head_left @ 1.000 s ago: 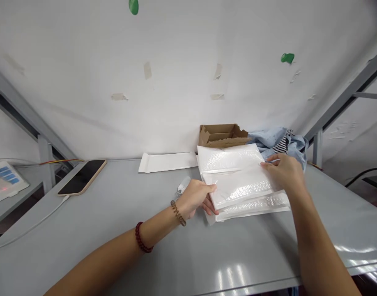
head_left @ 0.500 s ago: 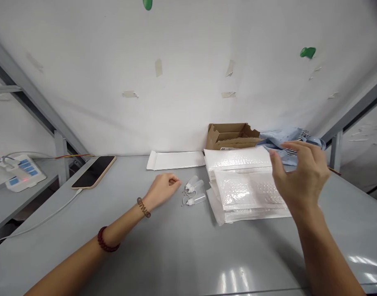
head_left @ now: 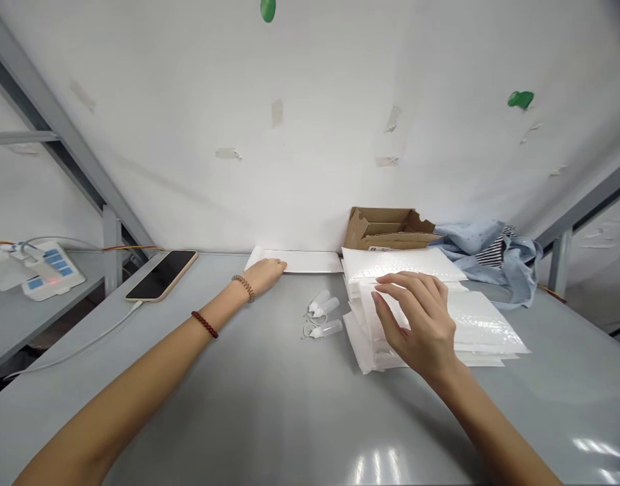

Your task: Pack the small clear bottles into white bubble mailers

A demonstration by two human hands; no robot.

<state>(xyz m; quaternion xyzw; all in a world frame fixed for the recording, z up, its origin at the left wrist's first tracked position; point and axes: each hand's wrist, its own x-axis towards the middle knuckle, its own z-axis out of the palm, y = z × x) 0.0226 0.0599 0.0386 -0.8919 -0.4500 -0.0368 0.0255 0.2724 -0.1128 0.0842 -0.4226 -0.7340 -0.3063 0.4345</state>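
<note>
- The stack of white bubble mailers (head_left: 442, 317) lies on the grey desk (head_left: 249, 398), right of centre.
- The right hand (head_left: 416, 324) hovers over the stack's left part, fingers (head_left: 391, 297) spread and loosely curled, gripping nothing.
- The left hand (head_left: 264, 273) reaches far back; its loosely bent fingers touch the left end of a single flat mailer (head_left: 302, 260) by the wall.
- Small clear dropper bottles (head_left: 323, 316) lie between the hands, just left of the stack.
- Behind the stack sit a cardboard box (head_left: 388, 228) and blue cloth (head_left: 492, 250).
- A phone (head_left: 162, 275) lies far left.
</note>
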